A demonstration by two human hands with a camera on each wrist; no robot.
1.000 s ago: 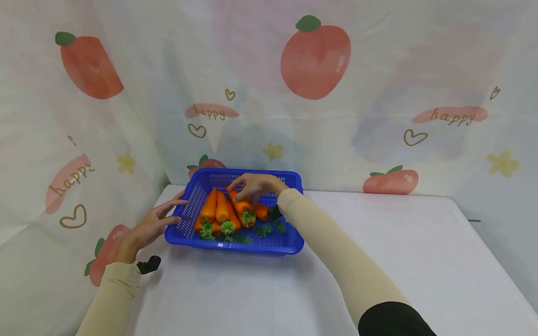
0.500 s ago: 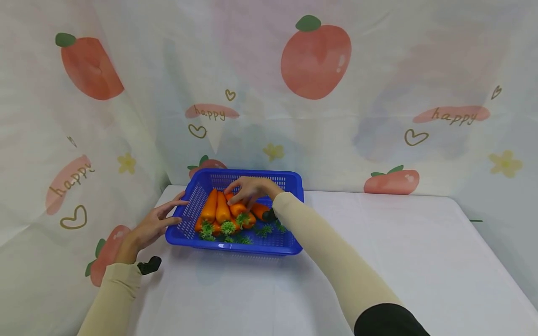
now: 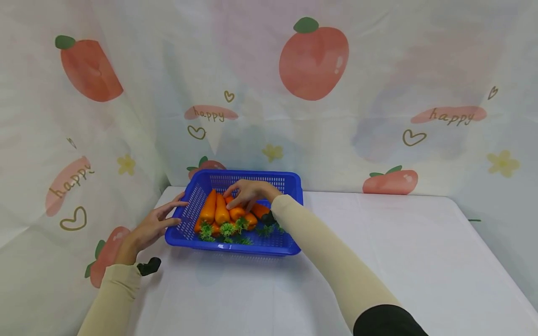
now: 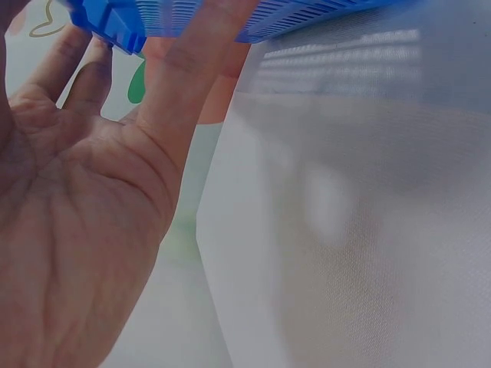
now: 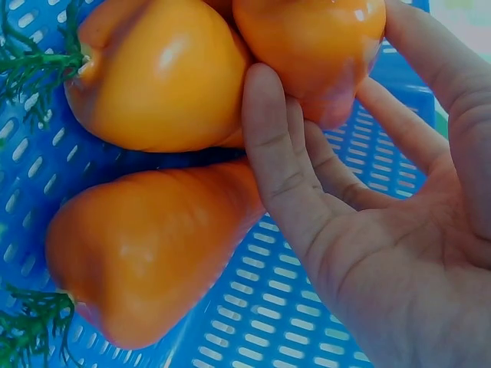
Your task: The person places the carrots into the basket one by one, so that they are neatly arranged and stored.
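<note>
A blue plastic basket (image 3: 252, 251) with slotted walls holds several plump orange toy carrots with green tops. My left hand (image 3: 151, 226) rests its straight fingertips and thumb on the basket's left rim, palm outside; in the left wrist view the thumb (image 4: 180, 84) reaches up to the basket. My right hand (image 3: 251, 189) is inside the basket, its fingers and thumb around a carrot (image 5: 311, 54). In the right wrist view a second carrot (image 5: 165, 77) lies against its fingertips and another carrot (image 5: 146, 261) lies lower. Two carrots (image 3: 208, 209) lie side by side at the left.
The basket stands at the back left of a white-covered table (image 3: 378, 261). A fruit-printed cloth (image 3: 252, 56) hangs close behind it and along the left side. Loose-looking green tops (image 3: 241, 240) show along the basket's front inside.
My right hand has shifted slightly left and toward me within the basket, with its carrot now beside the two at the left. My left hand stays on the rim.
</note>
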